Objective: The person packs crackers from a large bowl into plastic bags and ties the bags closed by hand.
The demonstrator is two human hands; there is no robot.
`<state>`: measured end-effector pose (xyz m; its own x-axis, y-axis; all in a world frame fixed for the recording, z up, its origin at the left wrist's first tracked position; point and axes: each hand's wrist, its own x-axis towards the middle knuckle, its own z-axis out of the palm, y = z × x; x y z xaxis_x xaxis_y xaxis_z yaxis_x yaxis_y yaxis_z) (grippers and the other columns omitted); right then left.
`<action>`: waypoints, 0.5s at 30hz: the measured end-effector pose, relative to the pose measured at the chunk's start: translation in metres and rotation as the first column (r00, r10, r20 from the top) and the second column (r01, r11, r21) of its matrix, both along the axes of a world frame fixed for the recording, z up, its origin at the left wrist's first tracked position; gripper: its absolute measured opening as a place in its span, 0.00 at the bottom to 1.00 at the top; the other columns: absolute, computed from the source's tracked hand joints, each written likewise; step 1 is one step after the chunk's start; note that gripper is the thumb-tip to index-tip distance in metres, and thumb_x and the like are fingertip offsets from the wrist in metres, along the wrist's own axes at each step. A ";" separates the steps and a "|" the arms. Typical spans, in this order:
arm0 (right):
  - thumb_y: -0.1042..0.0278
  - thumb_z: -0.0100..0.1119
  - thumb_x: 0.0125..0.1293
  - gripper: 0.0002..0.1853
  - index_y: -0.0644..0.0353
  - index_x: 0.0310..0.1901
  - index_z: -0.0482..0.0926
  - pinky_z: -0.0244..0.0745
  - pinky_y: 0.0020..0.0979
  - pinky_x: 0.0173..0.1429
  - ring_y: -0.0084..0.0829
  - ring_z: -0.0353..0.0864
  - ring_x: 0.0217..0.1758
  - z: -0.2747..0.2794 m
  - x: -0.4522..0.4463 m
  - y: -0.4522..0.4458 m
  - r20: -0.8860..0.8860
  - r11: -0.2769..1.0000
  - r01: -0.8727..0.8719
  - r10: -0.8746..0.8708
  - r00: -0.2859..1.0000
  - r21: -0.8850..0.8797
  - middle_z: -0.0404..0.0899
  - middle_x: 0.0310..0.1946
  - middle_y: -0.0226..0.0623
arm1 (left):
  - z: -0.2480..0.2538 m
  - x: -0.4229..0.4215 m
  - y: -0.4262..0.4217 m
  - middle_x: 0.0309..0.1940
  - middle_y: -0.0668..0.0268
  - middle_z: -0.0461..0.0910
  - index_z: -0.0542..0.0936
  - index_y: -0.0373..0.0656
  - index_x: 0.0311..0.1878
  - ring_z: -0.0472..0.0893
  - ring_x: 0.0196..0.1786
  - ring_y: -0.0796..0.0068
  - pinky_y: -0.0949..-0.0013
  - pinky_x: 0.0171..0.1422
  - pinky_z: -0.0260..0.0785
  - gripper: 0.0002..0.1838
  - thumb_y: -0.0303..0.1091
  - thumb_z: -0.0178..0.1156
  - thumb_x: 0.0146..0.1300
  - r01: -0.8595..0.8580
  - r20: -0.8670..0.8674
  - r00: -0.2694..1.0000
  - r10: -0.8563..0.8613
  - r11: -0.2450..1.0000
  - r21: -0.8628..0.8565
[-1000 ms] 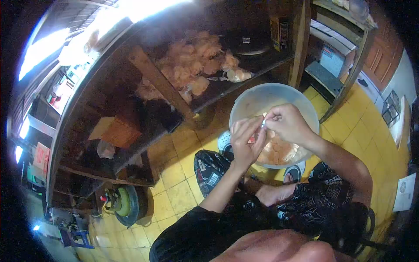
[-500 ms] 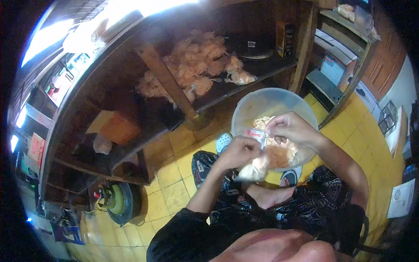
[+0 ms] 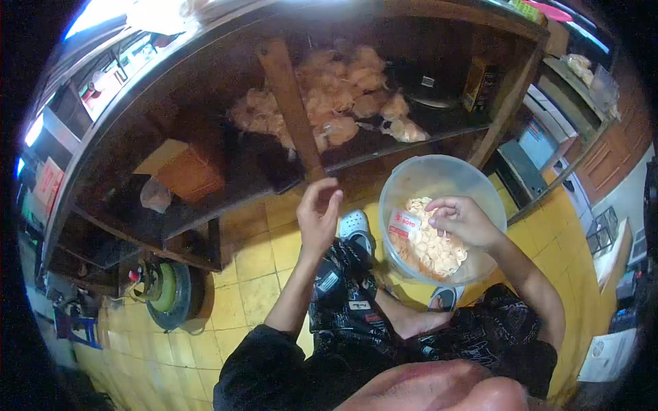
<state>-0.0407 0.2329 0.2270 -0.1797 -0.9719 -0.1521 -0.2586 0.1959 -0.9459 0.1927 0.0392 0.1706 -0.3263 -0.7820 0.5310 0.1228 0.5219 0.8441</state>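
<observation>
My left hand (image 3: 319, 218) is raised in front of the wooden shelf, left of the tub. Its fingers are loosely bent and apart, and nothing shows in them. My right hand (image 3: 467, 222) hovers over the translucent plastic tub (image 3: 490, 188), fingers slightly curled and parted, with no held thing visible. Beneath it are pale, curled crackers or chips (image 3: 442, 253). A white and red printed label (image 3: 404, 224) with large red lettering lies inside the tub, left of my right hand.
Many filled clear plastic bags (image 3: 343, 89) are heaped on the wooden shelf (image 3: 391, 152). A cardboard box (image 3: 188, 171) stands on its left part. A green gas cylinder (image 3: 163, 289) sits lower left on the yellow tiled floor (image 3: 253, 260). My sandalled feet are beside the tub.
The filled clear bag has left my left hand, which moved up and left, opening. My right hand let go of the labelled piece, now in the tub. The view has shifted.
</observation>
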 end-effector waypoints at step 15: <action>0.66 0.63 0.58 0.19 0.61 0.51 0.78 0.75 0.39 0.56 0.41 0.83 0.49 -0.085 -0.010 -0.006 -0.535 0.891 -0.343 0.452 0.713 0.296 0.83 0.44 0.49 | -0.021 -0.090 0.006 0.46 0.56 0.84 0.82 0.39 0.49 0.84 0.48 0.70 0.71 0.55 0.73 0.14 0.35 0.66 0.62 0.334 0.503 0.807 -0.309 0.942 0.043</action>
<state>-0.0504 0.2265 0.1423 0.1117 -0.9434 -0.3122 -0.8299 0.0842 -0.5515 0.1028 0.0454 0.1492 -0.7831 -0.5646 0.2608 -0.1373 0.5659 0.8130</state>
